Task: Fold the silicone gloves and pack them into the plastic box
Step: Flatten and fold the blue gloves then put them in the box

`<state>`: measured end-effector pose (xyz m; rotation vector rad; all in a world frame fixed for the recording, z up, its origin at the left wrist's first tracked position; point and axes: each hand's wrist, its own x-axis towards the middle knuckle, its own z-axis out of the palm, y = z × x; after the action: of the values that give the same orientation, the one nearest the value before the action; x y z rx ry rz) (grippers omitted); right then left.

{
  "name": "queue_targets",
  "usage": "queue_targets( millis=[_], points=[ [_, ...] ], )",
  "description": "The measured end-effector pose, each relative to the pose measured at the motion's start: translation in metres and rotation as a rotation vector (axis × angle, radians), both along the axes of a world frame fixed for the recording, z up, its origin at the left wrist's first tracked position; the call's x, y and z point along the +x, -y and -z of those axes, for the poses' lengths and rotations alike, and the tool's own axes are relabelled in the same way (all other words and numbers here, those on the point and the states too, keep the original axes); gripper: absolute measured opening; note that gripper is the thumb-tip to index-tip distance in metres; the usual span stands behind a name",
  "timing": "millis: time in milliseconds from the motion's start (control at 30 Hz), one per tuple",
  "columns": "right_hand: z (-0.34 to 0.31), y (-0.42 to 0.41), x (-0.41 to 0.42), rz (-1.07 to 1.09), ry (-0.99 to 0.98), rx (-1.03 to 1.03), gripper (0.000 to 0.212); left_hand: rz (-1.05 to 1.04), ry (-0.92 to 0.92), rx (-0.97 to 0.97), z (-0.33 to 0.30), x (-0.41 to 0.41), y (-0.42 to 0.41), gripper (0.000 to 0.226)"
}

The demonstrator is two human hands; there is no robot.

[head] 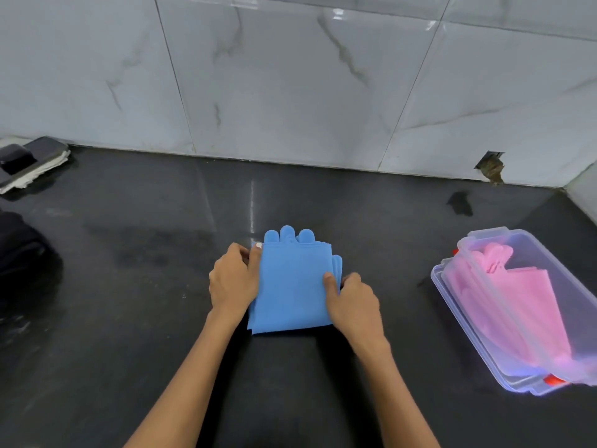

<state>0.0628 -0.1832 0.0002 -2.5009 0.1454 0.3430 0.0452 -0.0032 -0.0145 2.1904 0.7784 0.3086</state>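
Blue silicone gloves (290, 282) lie folded into a rough square on the dark counter, fingertips sticking out at the far edge. My left hand (234, 279) grips the fold's left edge, thumb on top. My right hand (353, 299) pinches the right edge, thumb pressed on the blue surface. To the right sits a clear plastic box (458, 305) with pink gloves (504, 299) lying inside it; the box seems to rest on its own lid.
The black counter (161, 286) meets a marble-tiled wall (290, 76) at the back. A phone on a white cloth (32, 163) sits at the far left. A dark bundle (19, 250) lies at the left edge.
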Motion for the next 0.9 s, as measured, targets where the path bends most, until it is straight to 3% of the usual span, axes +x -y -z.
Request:
queue_targets(
  millis=[133, 300, 467, 633, 800, 900],
  points=[
    [0.016, -0.010, -0.017, 0.042, 0.280, -0.116, 0.039, 0.037, -0.079, 0.030, -0.002, -0.011, 0.013, 0.051],
    [0.028, 0.005, -0.035, -0.009, 0.477, 0.223, 0.024, 0.072, -0.029, 0.078, -0.003, -0.030, 0.025, 0.065],
    [0.018, 0.029, -0.040, -0.081, 0.163, 0.590, 0.019, 0.054, 0.114, -0.013, 0.004, -0.045, 0.027, 0.042],
    [0.001, 0.054, -0.027, -0.310, -0.068, 0.403, 0.022, 0.062, 0.198, 0.040, 0.002, -0.044, 0.024, 0.014],
    [-0.003, 0.071, -0.028, -0.536, -0.149, 0.322, 0.024, 0.126, 0.171, 0.316, -0.002, -0.038, 0.024, 0.019],
    [0.001, 0.068, -0.030, -0.513, -0.116, 0.288, 0.026, 0.137, 0.090, 0.480, -0.007, -0.031, 0.023, 0.025]
  ],
)
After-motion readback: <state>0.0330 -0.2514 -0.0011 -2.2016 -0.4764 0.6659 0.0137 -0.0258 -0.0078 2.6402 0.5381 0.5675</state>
